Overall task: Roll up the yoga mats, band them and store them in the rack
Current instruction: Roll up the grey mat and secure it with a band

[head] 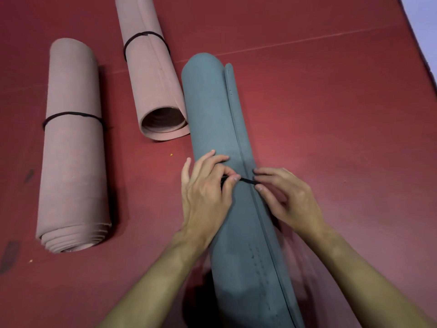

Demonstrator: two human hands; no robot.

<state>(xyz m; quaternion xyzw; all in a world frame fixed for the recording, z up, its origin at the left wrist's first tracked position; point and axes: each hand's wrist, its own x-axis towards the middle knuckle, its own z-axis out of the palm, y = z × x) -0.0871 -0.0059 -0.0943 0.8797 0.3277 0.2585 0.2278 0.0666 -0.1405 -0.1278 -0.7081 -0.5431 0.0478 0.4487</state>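
Note:
A rolled grey-blue yoga mat (212, 110) lies lengthwise on the red floor in front of me, its loose edge running along the right side. A black band (247, 181) stretches across its middle. My left hand (205, 192) pinches the band's left end on top of the roll. My right hand (290, 197) pinches the band's right end at the mat's loose edge. Two pink rolled mats lie to the left: one (73, 162) at far left and one (151, 86) farther back, each with a black band around it.
The red floor (331, 114) spreads around the mats, with a seam line crossing at the back. A pale wall or surface (423, 24) shows at the top right corner. No rack is in view.

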